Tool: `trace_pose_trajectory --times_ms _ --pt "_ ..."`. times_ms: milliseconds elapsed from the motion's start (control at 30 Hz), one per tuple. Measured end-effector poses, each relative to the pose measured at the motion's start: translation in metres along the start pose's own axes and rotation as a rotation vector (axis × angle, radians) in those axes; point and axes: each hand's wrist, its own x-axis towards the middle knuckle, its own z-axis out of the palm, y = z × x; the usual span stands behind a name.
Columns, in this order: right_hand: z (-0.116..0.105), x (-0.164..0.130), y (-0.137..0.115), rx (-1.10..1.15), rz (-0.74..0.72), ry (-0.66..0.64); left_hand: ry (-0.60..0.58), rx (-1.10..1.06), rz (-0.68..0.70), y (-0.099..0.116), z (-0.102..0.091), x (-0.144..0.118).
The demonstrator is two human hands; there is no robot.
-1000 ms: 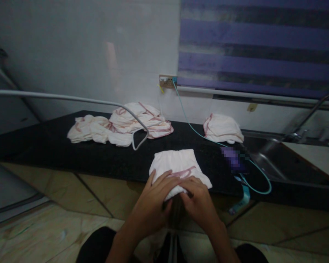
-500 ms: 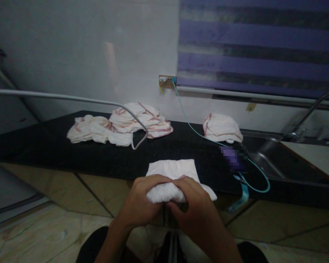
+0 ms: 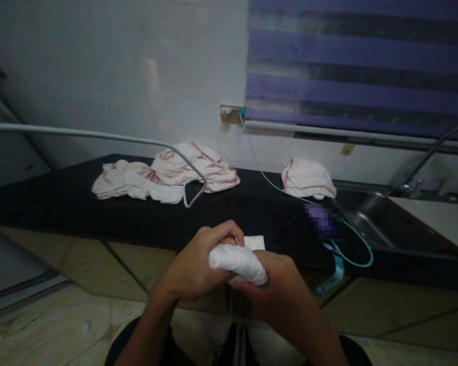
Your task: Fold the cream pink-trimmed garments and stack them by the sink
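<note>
A white cloth (image 3: 238,262), rolled into a thick bundle, is gripped between my two hands at the counter's front edge. My left hand (image 3: 204,259) wraps its left end, with the fingers curled over the top. Around the right end closes my right hand (image 3: 277,277), its thumb underneath. A short flat end of the cloth sticks out beyond the roll toward the counter. Farther back lie a loose heap of white cloths with pink edging (image 3: 193,165) and a crumpled white cloth (image 3: 127,180). A separate cloth pile (image 3: 308,178) sits to the right.
The black counter (image 3: 156,221) runs along the wall. A phone (image 3: 322,222) with a teal cable (image 3: 265,175) and strap lies right of my hands, near a metal sink (image 3: 377,218). A grey bent tube (image 3: 137,140) reaches in from the left, above the counter.
The flat part of the cloth has shortened as more of it went into the roll. The roll now tilts down to the right, and my left fingers have moved up over it.
</note>
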Motion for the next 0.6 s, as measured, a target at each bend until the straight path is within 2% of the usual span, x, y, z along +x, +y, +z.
trace_pose_trajectory --times_ms 100,233,300,433,600 --pt "-0.001 -0.001 0.000 0.037 0.040 0.012 -0.005 -0.001 -0.001 0.001 0.001 0.003" --pt "-0.004 0.002 0.004 0.076 0.045 0.112 -0.023 -0.071 0.000 -0.004 0.000 0.003" --pt "-0.007 0.004 0.008 0.138 0.060 0.136 -0.075 -0.139 -0.008 -0.010 -0.001 -0.001" --pt "-0.011 0.005 0.019 0.254 0.124 0.122 -0.252 -0.224 -0.064 -0.025 -0.004 -0.013" --pt "-0.007 0.001 0.030 0.411 0.200 0.099 -0.301 -0.109 -0.163 -0.025 0.004 -0.026"
